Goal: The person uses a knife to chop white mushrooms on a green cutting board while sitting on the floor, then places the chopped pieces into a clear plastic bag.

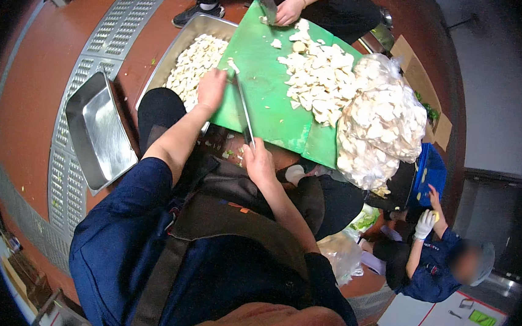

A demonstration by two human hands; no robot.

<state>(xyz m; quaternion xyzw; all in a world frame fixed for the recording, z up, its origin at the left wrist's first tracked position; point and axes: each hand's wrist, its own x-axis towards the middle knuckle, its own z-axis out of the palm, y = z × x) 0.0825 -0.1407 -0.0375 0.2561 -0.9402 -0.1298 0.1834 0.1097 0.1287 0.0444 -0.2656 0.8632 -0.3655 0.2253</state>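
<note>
My right hand point(260, 162) grips the handle of a long kitchen knife point(241, 105). Its blade lies across the near left part of a green cutting board point(261, 77), the tip beside a pale slice point(233, 66). At the board's left edge is my left hand point(212, 88), its fingers curled in; whatever they hold is hidden. Left of that hand, a metal tray point(191, 27) contains many cut off-white pieces point(194, 60), possibly mushroom. More pale pieces point(323, 76) are heaped on the board's right side, against a large clear plastic bag point(382, 120) full of the same.
Across the board a co-worker's hand point(290, 10) steadies food beside another knife point(266, 3). An empty deep metal pan point(101, 129) stands on the floor at left, by a drain grate point(67, 166). At right are a blue crate point(427, 176) and another person point(434, 262) wearing a white glove.
</note>
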